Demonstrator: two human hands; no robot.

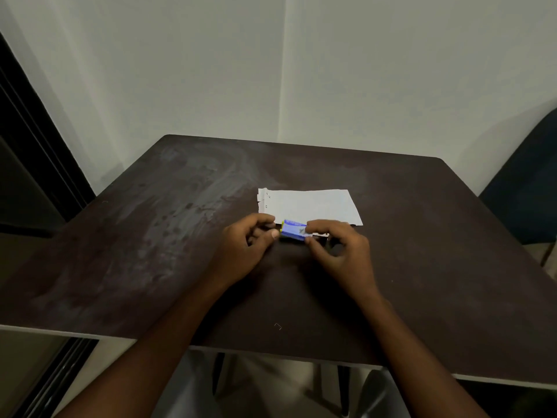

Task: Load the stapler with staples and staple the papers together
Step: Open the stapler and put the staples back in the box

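Note:
A small blue and yellow staple box (293,230) is held just above the dark table (150,236), in front of the papers. My right hand (337,248) pinches its right end between thumb and fingers. My left hand (250,245) pinches its left end with curled fingers. A white stack of papers (310,205) lies flat behind the box, with a few staples along its left edge. Something dark shows behind my right fingers, too hidden to identify as the stapler.
A single loose staple (278,326) lies near the table's front edge. A dark chair (527,188) stands at the right side of the table. A white wall corner is behind, and a dark door frame (27,152) rises at the left.

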